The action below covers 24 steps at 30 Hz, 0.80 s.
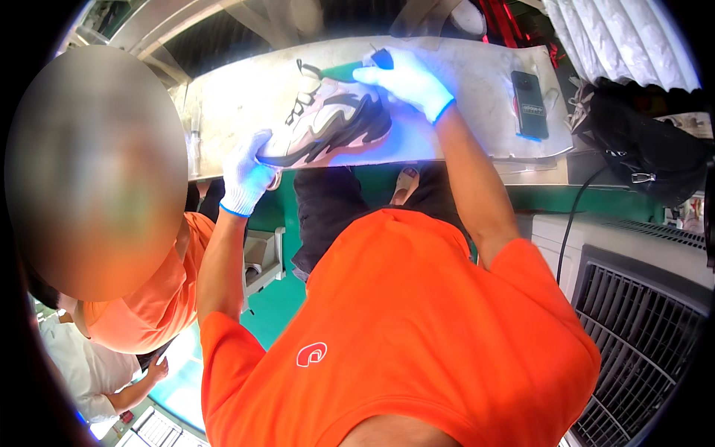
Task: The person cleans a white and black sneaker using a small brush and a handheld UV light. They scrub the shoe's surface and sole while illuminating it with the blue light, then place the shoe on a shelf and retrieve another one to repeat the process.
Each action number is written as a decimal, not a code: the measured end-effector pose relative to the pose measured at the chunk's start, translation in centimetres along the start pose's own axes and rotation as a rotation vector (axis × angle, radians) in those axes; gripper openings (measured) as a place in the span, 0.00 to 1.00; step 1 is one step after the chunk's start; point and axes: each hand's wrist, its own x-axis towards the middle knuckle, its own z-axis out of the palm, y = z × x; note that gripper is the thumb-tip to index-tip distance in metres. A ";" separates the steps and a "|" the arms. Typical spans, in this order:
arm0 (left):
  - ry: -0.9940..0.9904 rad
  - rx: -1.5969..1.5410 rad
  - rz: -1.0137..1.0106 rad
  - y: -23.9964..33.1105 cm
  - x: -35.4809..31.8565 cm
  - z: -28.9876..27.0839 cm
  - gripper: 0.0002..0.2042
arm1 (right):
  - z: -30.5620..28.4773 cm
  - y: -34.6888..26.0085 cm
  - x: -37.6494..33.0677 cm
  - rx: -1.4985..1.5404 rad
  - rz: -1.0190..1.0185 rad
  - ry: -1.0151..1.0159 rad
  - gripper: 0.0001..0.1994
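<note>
A grey, white and pale pink sneaker [328, 119] with a chunky dark sole and dark laces is tilted over the front part of the pale worktable [477, 82]. My left hand [249, 173], in a white knit glove with a blue cuff, grips its toe end. At the heel and collar, my right hand [410, 80], gloved alike, has its fingers closed around a small dark object [381, 59] whose kind I cannot make out. A green piece [342, 71] shows at the shoe's opening, beside my right fingertips. Bright bluish light washes out the glove detail.
A dark phone [529, 104] lies on the table's right part. Beyond it is a black bag [644, 141]. A grilled appliance [633, 328] stands at my right, with a black cable [573, 216] nearby. A person in orange [153, 305] is close at my left.
</note>
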 end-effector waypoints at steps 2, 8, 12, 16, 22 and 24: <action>-0.008 0.003 -0.016 0.1 0.2 0.2 0.25 | 0.8 1.8 1.3 0.039 -0.124 -0.034 0.14; -0.288 0.081 -0.168 5.7 3.1 -1.6 0.54 | 0.4 -2.1 -2.1 0.161 0.168 -0.073 0.13; -0.346 0.088 -0.166 10.0 6.3 -0.1 0.66 | 1.6 0.4 -2.3 0.332 0.061 -0.006 0.12; -0.358 0.191 -0.109 12.3 8.4 2.1 0.67 | 1.2 -0.1 -2.9 0.320 0.065 -0.012 0.12; -0.372 0.148 -0.078 12.5 8.8 2.4 0.64 | 1.2 -1.1 -3.0 0.746 -0.014 0.468 0.17; -0.350 0.175 -0.073 12.8 8.8 2.4 0.64 | 1.3 -2.6 -2.2 1.156 0.121 0.458 0.19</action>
